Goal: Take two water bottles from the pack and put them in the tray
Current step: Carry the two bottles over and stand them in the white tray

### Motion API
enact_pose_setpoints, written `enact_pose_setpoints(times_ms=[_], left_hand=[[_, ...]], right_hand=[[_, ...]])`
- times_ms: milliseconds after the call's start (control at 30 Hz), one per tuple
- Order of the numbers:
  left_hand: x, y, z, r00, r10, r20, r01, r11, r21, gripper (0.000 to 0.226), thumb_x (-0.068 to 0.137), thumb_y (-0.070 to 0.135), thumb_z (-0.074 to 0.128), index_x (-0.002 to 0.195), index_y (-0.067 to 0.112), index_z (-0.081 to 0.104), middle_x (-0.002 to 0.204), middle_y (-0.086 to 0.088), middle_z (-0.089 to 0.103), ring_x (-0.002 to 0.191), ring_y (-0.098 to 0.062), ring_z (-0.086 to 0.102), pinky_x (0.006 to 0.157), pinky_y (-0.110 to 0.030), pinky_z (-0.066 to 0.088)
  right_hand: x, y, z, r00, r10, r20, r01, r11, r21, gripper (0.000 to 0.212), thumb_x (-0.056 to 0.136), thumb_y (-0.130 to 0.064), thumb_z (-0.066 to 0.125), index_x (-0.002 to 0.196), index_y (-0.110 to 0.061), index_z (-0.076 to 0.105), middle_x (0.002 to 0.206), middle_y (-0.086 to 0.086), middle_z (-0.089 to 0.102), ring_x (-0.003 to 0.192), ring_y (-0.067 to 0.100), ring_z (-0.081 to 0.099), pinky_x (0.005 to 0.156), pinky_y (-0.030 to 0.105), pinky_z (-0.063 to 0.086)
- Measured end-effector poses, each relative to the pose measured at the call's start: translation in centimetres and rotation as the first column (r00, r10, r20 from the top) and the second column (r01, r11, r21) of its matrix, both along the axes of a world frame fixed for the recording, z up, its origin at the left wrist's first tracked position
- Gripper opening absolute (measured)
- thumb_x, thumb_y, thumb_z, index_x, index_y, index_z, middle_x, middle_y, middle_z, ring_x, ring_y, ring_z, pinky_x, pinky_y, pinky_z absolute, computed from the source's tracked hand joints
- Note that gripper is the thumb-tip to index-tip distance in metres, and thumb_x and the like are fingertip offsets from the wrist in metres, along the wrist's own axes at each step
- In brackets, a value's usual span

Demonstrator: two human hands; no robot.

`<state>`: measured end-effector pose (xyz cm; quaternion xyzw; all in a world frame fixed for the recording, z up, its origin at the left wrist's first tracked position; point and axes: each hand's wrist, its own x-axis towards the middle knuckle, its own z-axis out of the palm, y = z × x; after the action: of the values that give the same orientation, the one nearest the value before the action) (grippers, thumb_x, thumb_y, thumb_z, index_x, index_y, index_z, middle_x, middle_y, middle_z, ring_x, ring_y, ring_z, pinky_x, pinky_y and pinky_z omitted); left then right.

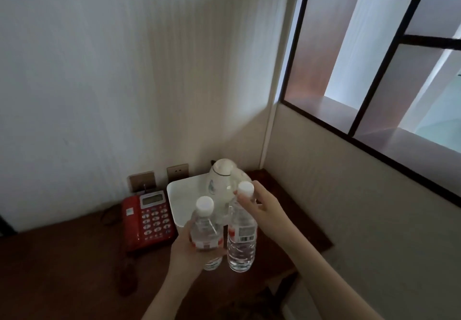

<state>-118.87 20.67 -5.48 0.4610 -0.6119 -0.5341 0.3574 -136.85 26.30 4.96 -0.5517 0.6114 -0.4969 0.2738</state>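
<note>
I hold two clear water bottles with white caps and red-and-white labels, side by side and upright, above the dark wooden desk. My left hand [185, 250] wraps the lower body of the left bottle [205, 230]. My right hand [262, 207] grips the right bottle [242, 235] near its neck. Just behind the bottles, against the wall corner, sits the white tray [178, 195]. The pack is not in view.
A white electric kettle [222, 177] stands in the tray's far right part. A red desk telephone [147, 220] lies left of the tray. Wall sockets [177, 171] sit behind. The desk [62, 257] ends at a wall on the right.
</note>
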Motion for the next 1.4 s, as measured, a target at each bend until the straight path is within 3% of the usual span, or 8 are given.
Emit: enact_pose_setpoints(times_ms=[200,367,500,700,867,1067,1267,1400], left_hand=[[-1.7,-2.3,-4.0,0.991,0.083,0.106,-0.079,0.996,-0.033,0.082,0.037,0.023,0.097,0.106,0.048,0.058,0.085,0.023,0.073,0.081,0.018,0.062,0.063,-0.003,0.044],[-2.6,-3.7,-5.3,0.97,0.114,0.214,-0.108,0.993,-0.042,0.086,0.043,0.029,0.095,0.12,0.033,0.057,0.099,0.01,0.072,0.094,-0.01,0.066,0.076,-0.025,0.049],[-3.1,-4.4,-6.4,0.96,0.148,0.237,-0.136,0.988,-0.066,0.087,0.047,0.024,0.094,0.125,0.028,0.055,0.107,0.005,0.071,0.098,-0.015,0.065,0.084,-0.032,0.052],[-3.7,-4.0,-8.4,0.95,0.187,0.252,-0.177,0.982,-0.062,0.082,0.051,0.012,0.093,0.115,0.045,0.055,0.09,0.018,0.068,0.077,0.004,0.063,0.054,0.003,0.042],[-3.6,-3.7,-9.9,0.927,0.186,0.325,-0.186,0.982,-0.032,0.072,0.046,0.023,0.092,0.103,0.043,0.053,0.085,0.019,0.065,0.084,-0.009,0.064,0.068,-0.016,0.046],[-3.9,-4.3,-11.1,0.89,0.163,0.425,-0.202,0.978,0.047,0.069,0.038,0.052,0.079,0.094,0.056,0.038,0.074,0.033,0.054,0.068,0.01,0.054,0.056,-0.003,0.035],[-3.8,-4.8,-12.9,0.842,0.169,0.512,-0.198,0.98,0.002,0.083,0.031,0.068,0.074,0.104,0.056,0.036,0.069,0.034,0.048,0.056,0.008,0.048,0.046,-0.002,0.031],[-3.5,-5.1,-12.2,0.841,0.094,0.533,-0.115,0.993,0.005,0.103,0.028,0.065,0.077,0.12,0.046,0.036,0.083,0.029,0.052,0.075,0.003,0.056,0.051,-0.001,0.034]], right_hand=[[-1.4,-3.7,-4.3,0.995,0.069,-0.076,-0.063,0.995,0.074,0.008,0.089,-0.015,0.062,0.092,-0.02,0.057,0.081,-0.012,0.059,0.077,-0.013,0.056,0.069,0.006,0.044],[-2.2,-5.9,-6.6,0.986,0.095,-0.138,-0.076,0.987,0.141,0.019,0.086,-0.019,0.066,0.102,-0.009,0.06,0.095,0.008,0.07,0.089,0.013,0.064,0.074,0.023,0.049],[-3.0,-6.9,-8.2,0.977,0.12,-0.176,-0.086,0.978,0.189,0.022,0.086,-0.021,0.067,0.104,-0.011,0.061,0.096,0.004,0.07,0.089,0.012,0.063,0.076,0.028,0.05],[-3.7,-7.0,-10.3,0.976,0.163,-0.147,-0.128,0.966,0.224,0.021,0.083,-0.021,0.07,0.101,-0.016,0.061,0.092,-0.003,0.068,0.082,-0.005,0.059,0.069,0.007,0.044],[-3.5,-6.9,-11.2,0.972,0.194,-0.13,-0.152,0.949,0.276,0.013,0.083,-0.023,0.068,0.09,-0.026,0.057,0.083,-0.008,0.064,0.072,-0.005,0.056,0.063,0.007,0.043],[-3.6,-7.6,-11.4,0.976,0.192,-0.103,-0.157,0.947,0.282,0.017,0.082,-0.023,0.068,0.097,-0.02,0.061,0.09,-0.005,0.068,0.083,0.006,0.061,0.065,0.008,0.045],[-3.7,-7.7,-11.5,0.964,0.241,-0.117,-0.192,0.926,0.325,0.022,0.08,-0.029,0.07,0.098,-0.022,0.059,0.095,-0.004,0.068,0.087,0.011,0.063,0.069,0.017,0.049],[-3.8,-7.7,-11.6,0.949,0.288,-0.131,-0.225,0.905,0.361,0.031,0.075,-0.029,0.075,0.099,-0.028,0.055,0.099,-0.008,0.064,0.09,0.006,0.061,0.076,0.021,0.054]])
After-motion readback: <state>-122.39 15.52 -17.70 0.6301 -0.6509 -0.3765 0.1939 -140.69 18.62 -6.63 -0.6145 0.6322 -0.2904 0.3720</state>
